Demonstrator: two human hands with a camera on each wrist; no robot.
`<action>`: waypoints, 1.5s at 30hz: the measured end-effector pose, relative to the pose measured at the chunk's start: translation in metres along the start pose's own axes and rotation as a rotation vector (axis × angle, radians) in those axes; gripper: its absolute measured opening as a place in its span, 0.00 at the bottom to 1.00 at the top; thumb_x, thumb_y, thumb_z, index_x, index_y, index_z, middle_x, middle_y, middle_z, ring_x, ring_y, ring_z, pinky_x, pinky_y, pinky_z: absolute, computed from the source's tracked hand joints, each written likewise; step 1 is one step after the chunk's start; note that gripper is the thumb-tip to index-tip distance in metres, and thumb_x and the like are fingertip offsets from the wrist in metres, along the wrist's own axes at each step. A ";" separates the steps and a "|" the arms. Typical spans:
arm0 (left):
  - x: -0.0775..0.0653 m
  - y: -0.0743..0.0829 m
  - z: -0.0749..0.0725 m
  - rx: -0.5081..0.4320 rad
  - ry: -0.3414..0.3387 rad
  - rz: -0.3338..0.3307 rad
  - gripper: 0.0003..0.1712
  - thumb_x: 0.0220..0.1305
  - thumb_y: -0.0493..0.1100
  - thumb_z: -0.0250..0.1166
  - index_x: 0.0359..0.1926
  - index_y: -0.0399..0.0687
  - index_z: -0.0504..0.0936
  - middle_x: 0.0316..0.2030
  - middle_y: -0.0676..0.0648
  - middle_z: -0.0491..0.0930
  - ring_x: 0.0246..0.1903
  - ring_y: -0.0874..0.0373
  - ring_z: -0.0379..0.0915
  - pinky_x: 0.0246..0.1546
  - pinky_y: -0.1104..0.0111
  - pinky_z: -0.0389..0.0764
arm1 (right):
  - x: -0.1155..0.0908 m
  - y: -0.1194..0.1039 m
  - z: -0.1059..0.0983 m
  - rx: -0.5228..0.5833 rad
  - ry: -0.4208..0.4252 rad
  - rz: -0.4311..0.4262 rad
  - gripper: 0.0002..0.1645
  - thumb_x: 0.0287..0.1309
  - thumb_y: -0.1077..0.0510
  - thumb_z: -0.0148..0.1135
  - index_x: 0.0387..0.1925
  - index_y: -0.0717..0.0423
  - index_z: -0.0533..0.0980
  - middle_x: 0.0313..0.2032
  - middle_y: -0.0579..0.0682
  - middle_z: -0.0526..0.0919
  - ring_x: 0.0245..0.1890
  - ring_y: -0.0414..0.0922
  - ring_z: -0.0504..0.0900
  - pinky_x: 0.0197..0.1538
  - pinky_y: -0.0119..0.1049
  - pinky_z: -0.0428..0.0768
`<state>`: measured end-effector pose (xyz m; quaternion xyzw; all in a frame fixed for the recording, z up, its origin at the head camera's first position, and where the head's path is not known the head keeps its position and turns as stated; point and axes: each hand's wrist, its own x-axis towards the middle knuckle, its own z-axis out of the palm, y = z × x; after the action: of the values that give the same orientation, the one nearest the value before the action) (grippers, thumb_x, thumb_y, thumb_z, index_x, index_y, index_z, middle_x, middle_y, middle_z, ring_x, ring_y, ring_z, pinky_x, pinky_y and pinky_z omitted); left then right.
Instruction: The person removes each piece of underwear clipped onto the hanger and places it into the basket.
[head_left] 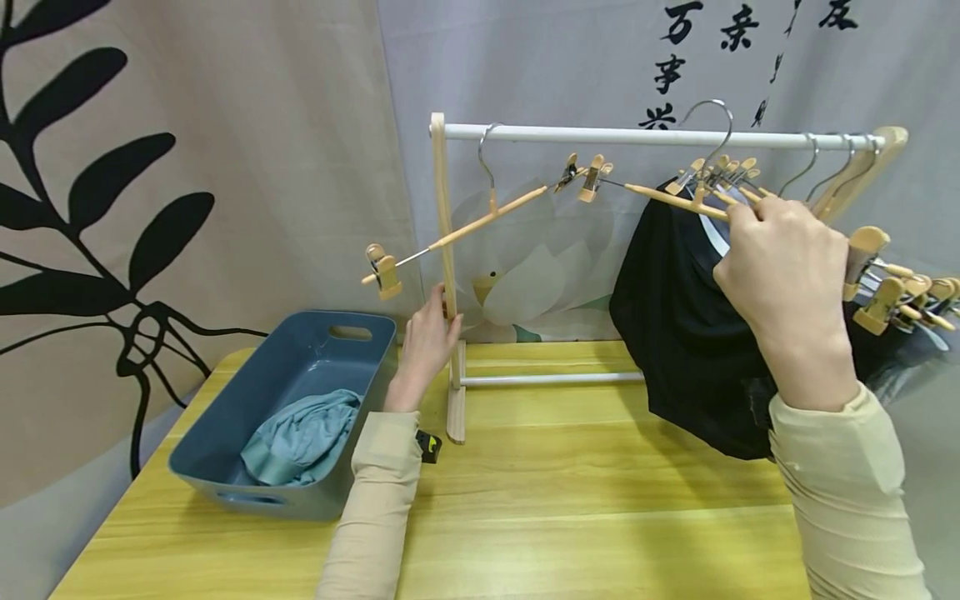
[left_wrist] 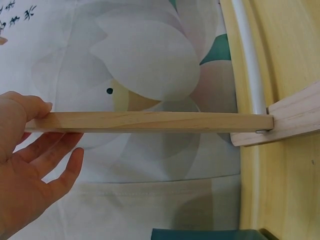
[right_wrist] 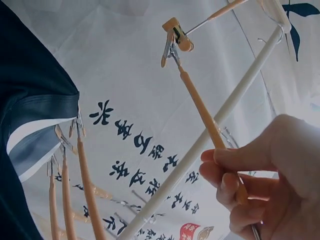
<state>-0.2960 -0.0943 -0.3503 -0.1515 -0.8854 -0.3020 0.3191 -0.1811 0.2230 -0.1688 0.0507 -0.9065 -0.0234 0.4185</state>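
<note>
Black 万事兴, hanger in right grip

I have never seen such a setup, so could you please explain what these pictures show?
There is no machine here: a person works with two bare hands. The wide picture comes from a camera on the head, looking forward and down; the other two come from one camera on each wrist.

On the yellow wood-grain table stand a wooden rack with a white rail and a blue-grey rectangular plastic basket holding a crumpled light-blue cloth. A small black-and-yellow object there is too hidden to name.

The left hand grips the rack's pale wooden post; the right hand holds a wooden clip hanger by its bar. Near that hanger, a black garment hangs clipped to other wooden hangers on the rack.
</note>
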 end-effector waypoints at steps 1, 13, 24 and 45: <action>0.000 0.000 0.000 -0.001 0.000 0.000 0.25 0.59 0.38 0.60 0.56 0.36 0.64 0.32 0.39 0.79 0.26 0.46 0.78 0.25 0.59 0.78 | 0.001 -0.002 0.000 -0.006 -0.011 0.002 0.16 0.48 0.70 0.42 0.35 0.73 0.74 0.28 0.69 0.73 0.26 0.65 0.70 0.19 0.58 0.66; 0.001 0.002 -0.001 -0.012 -0.031 -0.047 0.25 0.61 0.40 0.59 0.57 0.39 0.63 0.34 0.39 0.80 0.29 0.46 0.79 0.27 0.58 0.78 | 0.005 -0.019 0.008 -0.058 -0.040 -0.037 0.13 0.49 0.70 0.44 0.33 0.74 0.73 0.31 0.71 0.75 0.30 0.66 0.73 0.21 0.59 0.69; 0.001 0.002 -0.003 -0.008 -0.048 -0.063 0.26 0.61 0.40 0.59 0.58 0.40 0.63 0.36 0.39 0.79 0.30 0.45 0.79 0.28 0.58 0.79 | 0.001 -0.041 0.018 -0.120 0.017 -0.119 0.11 0.46 0.70 0.49 0.31 0.75 0.74 0.24 0.67 0.74 0.22 0.61 0.73 0.15 0.50 0.68; -0.004 0.001 -0.002 0.132 -0.019 -0.003 0.19 0.63 0.44 0.57 0.50 0.37 0.70 0.23 0.38 0.76 0.16 0.47 0.71 0.14 0.64 0.70 | 0.003 -0.080 0.032 -0.076 0.186 -0.216 0.09 0.49 0.71 0.50 0.32 0.71 0.75 0.30 0.64 0.72 0.25 0.57 0.73 0.17 0.45 0.70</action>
<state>-0.2918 -0.0947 -0.3513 -0.1318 -0.9066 -0.2421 0.3195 -0.2018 0.1435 -0.1938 0.1340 -0.8516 -0.0980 0.4972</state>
